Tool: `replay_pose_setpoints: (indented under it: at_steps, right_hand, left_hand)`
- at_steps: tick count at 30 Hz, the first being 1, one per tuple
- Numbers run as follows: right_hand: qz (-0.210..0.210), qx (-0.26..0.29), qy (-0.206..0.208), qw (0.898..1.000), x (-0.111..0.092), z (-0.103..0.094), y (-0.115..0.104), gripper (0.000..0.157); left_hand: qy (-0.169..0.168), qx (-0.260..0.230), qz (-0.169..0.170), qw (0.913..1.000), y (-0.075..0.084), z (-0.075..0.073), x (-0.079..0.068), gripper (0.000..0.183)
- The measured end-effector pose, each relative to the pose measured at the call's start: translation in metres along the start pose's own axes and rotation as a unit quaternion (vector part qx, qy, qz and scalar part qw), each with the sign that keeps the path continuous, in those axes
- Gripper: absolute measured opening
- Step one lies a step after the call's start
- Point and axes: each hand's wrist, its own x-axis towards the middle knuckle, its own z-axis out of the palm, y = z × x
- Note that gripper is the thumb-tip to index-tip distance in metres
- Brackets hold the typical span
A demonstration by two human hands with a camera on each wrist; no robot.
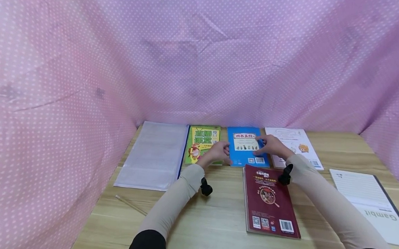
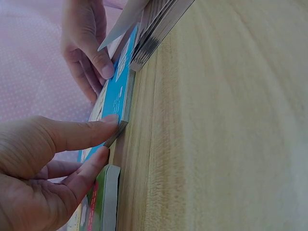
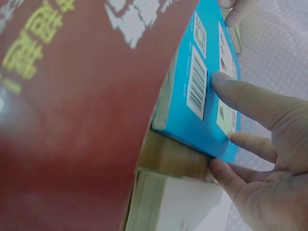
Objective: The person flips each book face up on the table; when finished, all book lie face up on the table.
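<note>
A blue book [image 1: 238,158] lies at the back of the table, a barcode near its front edge. At its left side, my left hand [image 1: 217,152] pinches the front corner, thumb [image 2: 98,131] on the cover and a finger at the side edge. My right hand [image 1: 274,147] holds the opposite side. In the right wrist view its thumb [image 3: 240,91] lies on the cover beside the barcode, with a fingertip at the book's edge. A maroon book [image 1: 270,205] lies just in front, partly hiding the blue book in the right wrist view.
Left of the blue book are a green book [image 1: 204,134] and a translucent folder [image 1: 153,156]. To the right lie a white book [image 1: 288,135] and a lined notepad [image 1: 369,203]. A pencil [image 1: 131,205] lies front left. Pink dotted cloth [image 1: 203,63] hangs behind.
</note>
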Motion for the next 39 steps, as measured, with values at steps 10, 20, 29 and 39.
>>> replay_pose_setpoints:
  at_steps: [10, 20, 29, 39]
  right_hand:
    - [-0.007, 0.064, -0.012, 0.998, -0.002, -0.004, 0.007, 0.067]
    - [0.014, 0.098, -0.017, 0.995, -0.002, -0.007, 0.008, 0.064]
    - [0.023, 0.132, -0.018, 0.991, -0.003, -0.009, 0.012, 0.065]
    - [0.044, 0.125, -0.025, 0.991, -0.003, -0.008, 0.008, 0.067]
  left_hand:
    - [-0.003, 0.017, -0.007, 0.9998, 0.001, 0.000, 0.002, 0.093]
    - [0.000, 0.028, -0.004, 0.9996, 0.002, -0.001, 0.004, 0.090]
    - [0.002, 0.025, -0.008, 0.9996, 0.002, 0.002, 0.004, 0.093]
    - [0.001, 0.026, -0.012, 0.9996, 0.003, 0.001, 0.004, 0.093]
